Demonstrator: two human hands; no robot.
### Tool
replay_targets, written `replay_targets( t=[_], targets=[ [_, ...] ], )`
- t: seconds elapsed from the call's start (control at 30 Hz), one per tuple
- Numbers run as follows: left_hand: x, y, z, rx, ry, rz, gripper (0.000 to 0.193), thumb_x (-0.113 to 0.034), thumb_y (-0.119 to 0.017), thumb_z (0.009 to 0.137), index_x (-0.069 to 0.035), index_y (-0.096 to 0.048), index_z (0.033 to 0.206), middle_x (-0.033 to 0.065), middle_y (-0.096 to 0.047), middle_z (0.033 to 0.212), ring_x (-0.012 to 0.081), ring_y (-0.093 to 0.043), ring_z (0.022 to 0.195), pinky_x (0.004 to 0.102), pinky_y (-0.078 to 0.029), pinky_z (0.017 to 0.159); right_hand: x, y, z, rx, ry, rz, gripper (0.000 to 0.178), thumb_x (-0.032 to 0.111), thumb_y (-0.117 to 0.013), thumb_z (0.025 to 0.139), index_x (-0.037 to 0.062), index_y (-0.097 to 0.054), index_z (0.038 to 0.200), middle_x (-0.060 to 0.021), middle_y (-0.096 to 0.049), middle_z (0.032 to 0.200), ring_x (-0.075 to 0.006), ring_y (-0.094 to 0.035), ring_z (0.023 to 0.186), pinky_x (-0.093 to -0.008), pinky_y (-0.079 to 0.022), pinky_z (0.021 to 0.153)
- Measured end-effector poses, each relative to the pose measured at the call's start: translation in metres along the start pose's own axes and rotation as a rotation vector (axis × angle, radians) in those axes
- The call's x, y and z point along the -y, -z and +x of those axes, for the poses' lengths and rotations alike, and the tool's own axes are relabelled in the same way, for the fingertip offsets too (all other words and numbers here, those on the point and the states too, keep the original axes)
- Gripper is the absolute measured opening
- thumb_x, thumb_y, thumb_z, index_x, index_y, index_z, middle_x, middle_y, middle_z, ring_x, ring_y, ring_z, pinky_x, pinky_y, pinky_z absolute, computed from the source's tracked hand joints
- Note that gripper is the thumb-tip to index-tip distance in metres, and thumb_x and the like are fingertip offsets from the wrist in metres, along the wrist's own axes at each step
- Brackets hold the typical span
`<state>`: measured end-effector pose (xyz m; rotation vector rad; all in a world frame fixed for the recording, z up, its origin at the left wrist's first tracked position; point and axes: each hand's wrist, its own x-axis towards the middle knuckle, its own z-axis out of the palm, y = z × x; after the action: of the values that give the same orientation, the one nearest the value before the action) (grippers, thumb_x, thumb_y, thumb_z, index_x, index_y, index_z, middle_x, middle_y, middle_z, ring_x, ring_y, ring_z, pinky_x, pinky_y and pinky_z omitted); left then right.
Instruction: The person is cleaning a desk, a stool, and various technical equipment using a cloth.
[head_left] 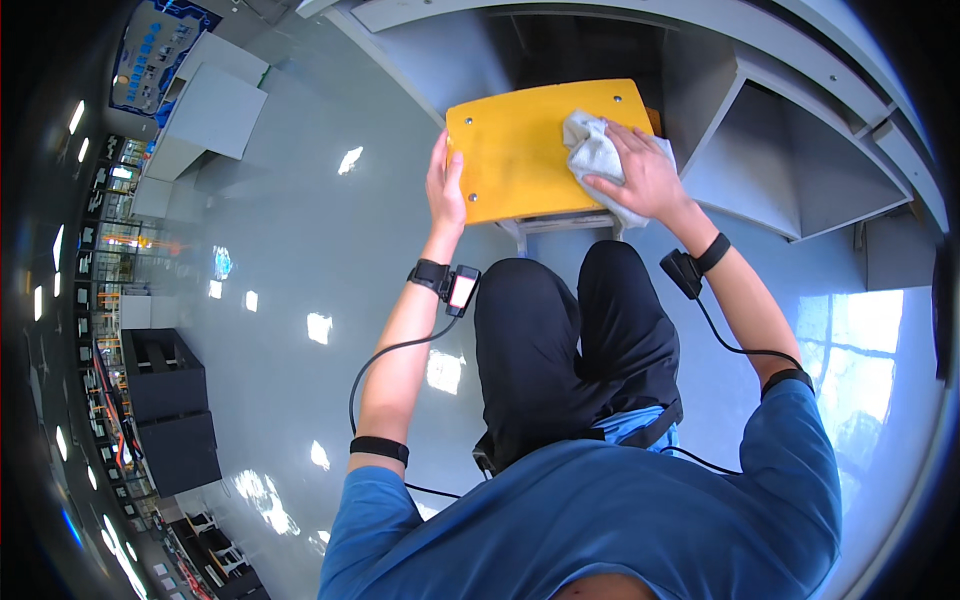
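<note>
Yellow and smooth-faced, a board (520,150) lay between the fingers of both hands, its face turned up and a screw (469,121) showing near the upper left corner. The left hand (447,185) held it by its left edge, fingers closed along the side and thumb close to the face. The right hand's (640,175) fingers lay stretched out over a crumpled pale cloth (590,150), the thumb set apart; the cloth covered the board's right end and hung past its near edge. Below the fingers, under the board, a grey frame (565,224) showed. Beyond the right fingers stood a white shelf unit (790,75); nearer the body than both hands were dark trousers (530,350).
</note>
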<state>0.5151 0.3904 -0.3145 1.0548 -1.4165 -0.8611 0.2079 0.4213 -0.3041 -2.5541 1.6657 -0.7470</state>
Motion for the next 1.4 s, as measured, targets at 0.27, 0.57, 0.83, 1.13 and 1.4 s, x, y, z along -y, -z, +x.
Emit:
replay_targets(
  t=[0.27,0.57,0.83,1.13,1.4],
  targets=[
    [-0.022,-0.066,0.042,0.296,-0.026,1.214,0.062,-0.05,-0.048,0.092,-0.021,-0.037,0.145,0.0199,-0.028,0.152,0.0387,-0.025,0.14,0.0455,-0.032,0.109,-0.045,0.0,0.016,-0.103,-0.12,-0.042,0.081,0.06,-0.052,0.084,-0.0052,-0.046,0.132,-0.0245,-0.05,0.134,-0.037,-0.048,0.124,-0.0451,-0.031,0.111],
    [0.012,-0.085,0.08,0.327,-0.177,1.203,0.059,-0.048,-0.037,0.095,-0.022,-0.032,0.147,0.0187,-0.02,0.155,0.0402,-0.014,0.143,0.0567,-0.023,0.111,-0.069,-0.004,0.039,-0.097,-0.194,-0.016,0.084,0.063,-0.054,0.079,-0.004,-0.05,0.13,-0.0227,-0.052,0.132,-0.037,-0.051,0.121,-0.0434,-0.033,0.109],
    [0.025,-0.097,0.104,0.097,-0.341,1.196,0.045,-0.028,-0.043,0.093,-0.012,-0.052,0.134,0.0191,-0.043,0.143,0.0337,-0.039,0.134,0.0522,-0.028,0.11,-0.09,-0.002,0.063,-0.115,-0.225,0.049,0.078,0.058,-0.06,0.078,-0.0016,-0.052,0.128,-0.0235,-0.057,0.124,-0.0378,-0.054,0.115,-0.0423,-0.04,0.102],
    [0.037,-0.097,0.11,-0.121,-0.121,-0.104,0.035,-0.021,-0.044,0.096,0.005,-0.066,0.102,0.0169,-0.069,0.102,0.0253,-0.064,0.1,0.0323,-0.044,0.091,-0.122,0.002,0.071,-0.136,-0.213,0.162,0.055,0.046,-0.065,0.08,0.0013,-0.061,0.112,-0.0232,-0.063,0.106,-0.0414,-0.058,0.1,-0.0445,-0.045,0.09],
    [0.053,-0.103,0.112,-0.108,0.064,-0.665,0.042,-0.028,-0.039,0.096,0.004,-0.056,0.116,0.0175,-0.061,0.12,0.0247,-0.053,0.121,0.0354,-0.034,0.108,-0.132,0.001,0.069,-0.141,-0.207,0.089,0.053,0.046,-0.066,0.08,0.0017,-0.062,0.11,-0.0242,-0.063,0.105,-0.042,-0.058,0.099,-0.0446,-0.045,0.09]
  ],
)
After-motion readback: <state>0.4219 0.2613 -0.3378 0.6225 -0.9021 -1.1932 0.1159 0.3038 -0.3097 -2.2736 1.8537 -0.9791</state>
